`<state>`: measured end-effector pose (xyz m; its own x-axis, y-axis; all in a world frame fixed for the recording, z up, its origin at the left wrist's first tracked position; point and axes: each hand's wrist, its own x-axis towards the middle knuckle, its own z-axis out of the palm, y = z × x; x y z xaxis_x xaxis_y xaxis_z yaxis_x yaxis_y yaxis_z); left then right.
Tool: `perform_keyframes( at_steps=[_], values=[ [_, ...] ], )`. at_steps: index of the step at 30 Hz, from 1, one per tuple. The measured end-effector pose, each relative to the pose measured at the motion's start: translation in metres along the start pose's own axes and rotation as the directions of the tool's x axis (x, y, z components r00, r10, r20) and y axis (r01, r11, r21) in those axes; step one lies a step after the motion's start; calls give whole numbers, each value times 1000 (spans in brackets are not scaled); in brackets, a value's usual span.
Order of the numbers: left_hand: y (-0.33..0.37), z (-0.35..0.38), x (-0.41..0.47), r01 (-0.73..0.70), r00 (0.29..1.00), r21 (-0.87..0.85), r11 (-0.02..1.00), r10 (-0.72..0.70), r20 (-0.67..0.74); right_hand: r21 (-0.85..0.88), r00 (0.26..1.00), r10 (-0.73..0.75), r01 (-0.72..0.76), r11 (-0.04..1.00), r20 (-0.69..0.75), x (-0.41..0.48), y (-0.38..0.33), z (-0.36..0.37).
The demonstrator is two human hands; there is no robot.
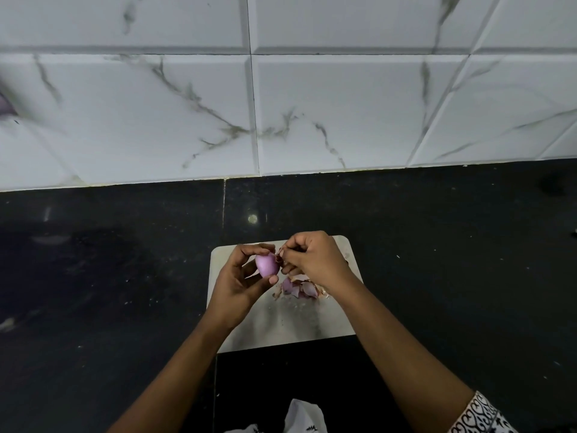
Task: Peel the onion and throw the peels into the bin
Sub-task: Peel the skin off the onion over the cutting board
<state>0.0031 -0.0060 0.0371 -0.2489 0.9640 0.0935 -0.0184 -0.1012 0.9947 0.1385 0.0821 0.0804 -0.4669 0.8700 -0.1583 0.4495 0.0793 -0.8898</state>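
Observation:
A small purple onion (267, 265), mostly bare of skin, is held in my left hand (240, 282) above a pale cutting board (281, 326). My right hand (315, 260) is just to its right, fingers pinched on a strip of dry peel (278, 255) still attached at the onion's side. A small heap of loose peels (301, 289) lies on the board under my right hand. No bin is in view.
The board rests on a black stone counter (109, 276) that runs back to a white marble-pattern tiled wall (281, 104). A purple object (4, 106) shows at the far left edge. White patterned cloth (304, 417) shows at the bottom edge.

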Motion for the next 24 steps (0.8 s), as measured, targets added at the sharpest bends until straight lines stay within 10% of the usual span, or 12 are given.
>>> perform_keyframes(
  at_steps=[12, 17, 24],
  values=[
    [-4, -3, -2, 6, 999, -96, 995, -2, 48, -214, 945, -306, 324, 922, 112, -1, -7, -11],
    [5, -5, 6, 320, 947, -198, 927, -318, 44, -298, 883, -464, 463, 835, 72, -3, -7, -10],
    [9, -13, 12, 348, 937, -145, 926, -345, 47, -497, 850, -490, 514, 699, 191, -1, -6, -11]
  ],
)
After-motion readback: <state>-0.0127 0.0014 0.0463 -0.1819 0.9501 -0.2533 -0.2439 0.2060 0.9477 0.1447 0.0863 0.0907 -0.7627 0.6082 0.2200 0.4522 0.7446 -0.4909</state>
